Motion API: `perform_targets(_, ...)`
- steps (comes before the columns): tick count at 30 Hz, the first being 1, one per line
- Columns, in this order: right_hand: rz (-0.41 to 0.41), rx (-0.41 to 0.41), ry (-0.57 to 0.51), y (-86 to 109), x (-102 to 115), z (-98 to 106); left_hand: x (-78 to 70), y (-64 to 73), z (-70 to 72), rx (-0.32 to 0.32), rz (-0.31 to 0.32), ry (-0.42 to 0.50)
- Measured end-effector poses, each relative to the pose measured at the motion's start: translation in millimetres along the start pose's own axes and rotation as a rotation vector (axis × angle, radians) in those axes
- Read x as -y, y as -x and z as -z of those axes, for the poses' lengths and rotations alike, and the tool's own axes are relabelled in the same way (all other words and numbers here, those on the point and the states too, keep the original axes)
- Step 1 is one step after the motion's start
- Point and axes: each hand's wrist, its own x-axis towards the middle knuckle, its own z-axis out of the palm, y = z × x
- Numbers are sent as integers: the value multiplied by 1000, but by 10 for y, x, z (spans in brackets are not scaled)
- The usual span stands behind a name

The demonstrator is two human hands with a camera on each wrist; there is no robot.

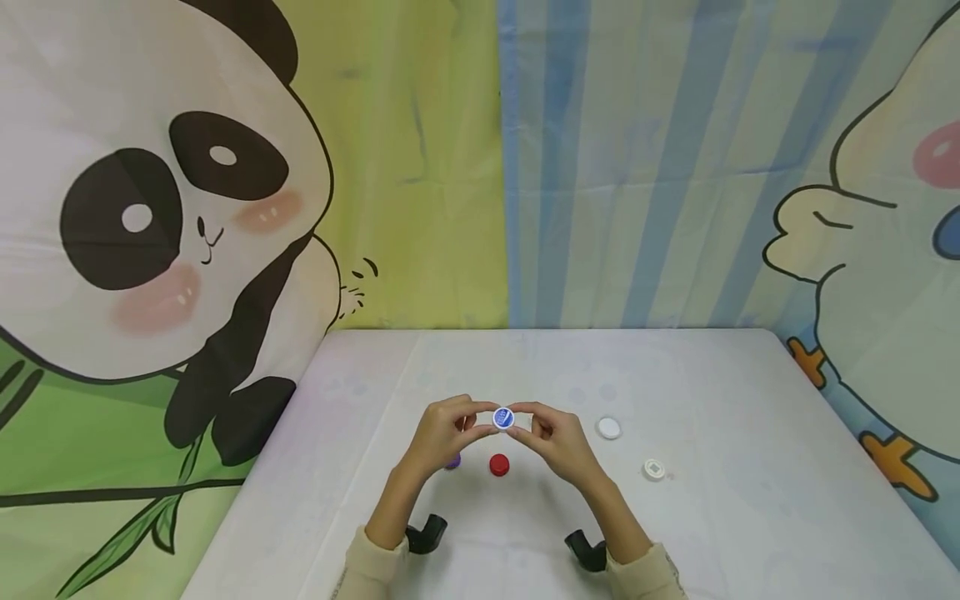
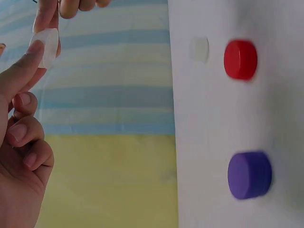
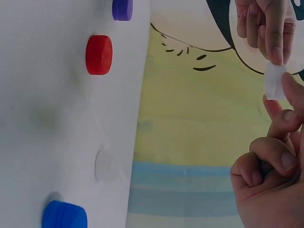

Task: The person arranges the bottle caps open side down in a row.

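A small white bottle cap with a blue printed face is held up over the table between both hands. My left hand pinches its left edge between thumb and forefinger. From the right side, my right hand pinches the same cap, also with thumb and forefinger. The cap appears edge-on in the left wrist view, and its pale side shows in the right wrist view. On both hands the other fingers are curled in. Below the hands a red cap lies on the table.
A purple cap lies left of the red one, partly hidden by the left hand in the head view. Two white round pieces, one plain and one marked, lie to the right. A blue cap shows in the right wrist view.
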Motion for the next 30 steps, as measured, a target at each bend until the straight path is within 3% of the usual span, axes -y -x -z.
perform_targets(7, -82, 31, 181, -234, -106, -177, 350, -69, 21, 91, 67, -45)
perform_targets(16, -227, 68, 390, -355, -349, -432, 761, -24, -199, 252, 219, -115)
perform_targets(22, -309, 81, 424, -374, -437, -545, 886, -8, -302, 322, 265, -117)
perform_targets(30, -321, 98, 437, -373, -565, -612, 951, 7, -373, 362, 308, -133)
